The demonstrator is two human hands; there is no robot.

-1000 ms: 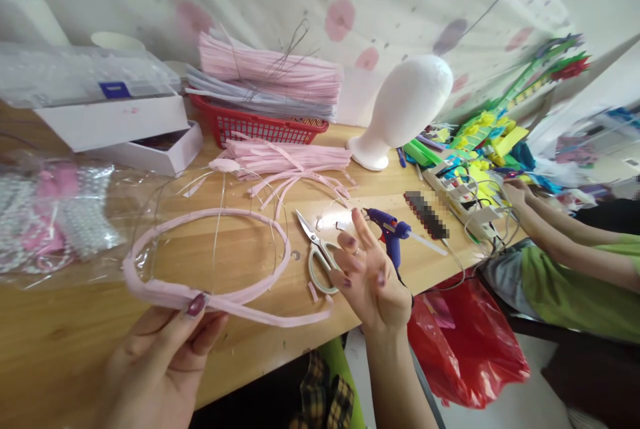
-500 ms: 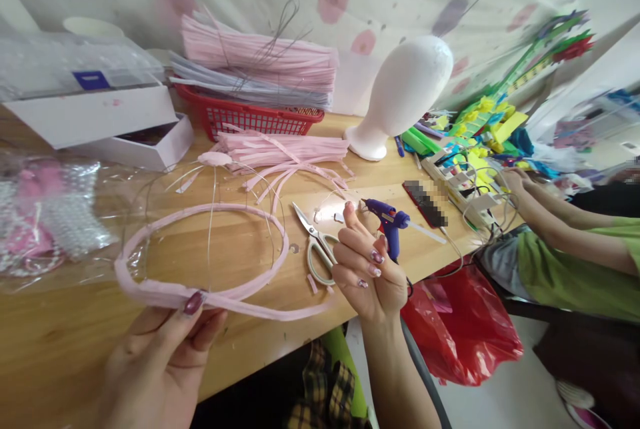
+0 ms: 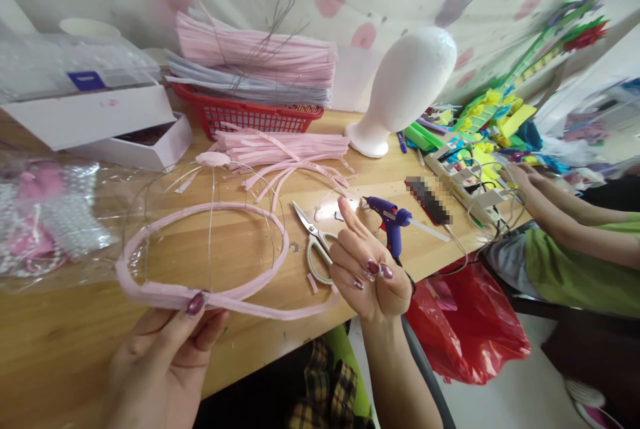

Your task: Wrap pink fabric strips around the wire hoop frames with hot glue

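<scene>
My left hand [image 3: 170,349] pinches a pink fabric-wrapped ring [image 3: 287,242] at its near side, thumb on top. Thin wires [image 3: 212,229] rise from this ring to a pink oval pad [image 3: 213,159], forming a frame like a cap. A loose pink fabric strip [image 3: 285,312] runs from the pinch to my right hand [image 3: 370,269]. That hand is closed, its index finger pointing up and the others curled; the strip's end goes behind it, so the grip itself is hidden. Scissors [image 3: 319,252] lie just behind the right hand, beside a blue glue gun [image 3: 393,219].
Pink strips [image 3: 285,149] lie before a red basket [image 3: 260,116] piled with more. A white foam head [image 3: 405,89] stands at the back. Left are a white box [image 3: 155,149] and bagged beads [image 3: 75,216]. Right are a power strip [image 3: 465,186], a red bag [image 3: 465,336] and a co-worker's arms [image 3: 565,209].
My right hand's index finger has straightened upward and the hand has turned slightly. The left hand and the ring are nearly still. The view has shifted a little.
</scene>
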